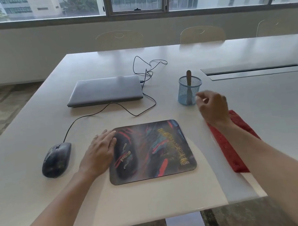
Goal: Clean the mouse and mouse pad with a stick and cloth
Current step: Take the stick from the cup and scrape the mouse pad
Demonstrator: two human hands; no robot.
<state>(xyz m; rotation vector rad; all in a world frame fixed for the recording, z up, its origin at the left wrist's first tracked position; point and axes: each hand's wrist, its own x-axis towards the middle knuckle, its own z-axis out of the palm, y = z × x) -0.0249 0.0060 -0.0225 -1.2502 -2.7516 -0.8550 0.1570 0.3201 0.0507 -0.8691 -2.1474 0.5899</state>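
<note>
While left hand (101, 149) fingers lie flat, right hand (213, 109) loosely curled, one mouse (56, 160), one stick (189, 78).

One wired mouse (56, 160), one mouse pad (150, 150), one red cloth (231, 141) and one closed laptop (103, 90) lie on one table (41, 193). One blue mesh cup (188, 90) holds one stick (189, 78). Three chair backs (201, 33) show behind.

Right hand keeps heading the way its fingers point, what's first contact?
Probably the blue mesh cup holding the stick: the right hand is raised beside it, curled fingers aimed at its side. Depth is unclear.
</note>
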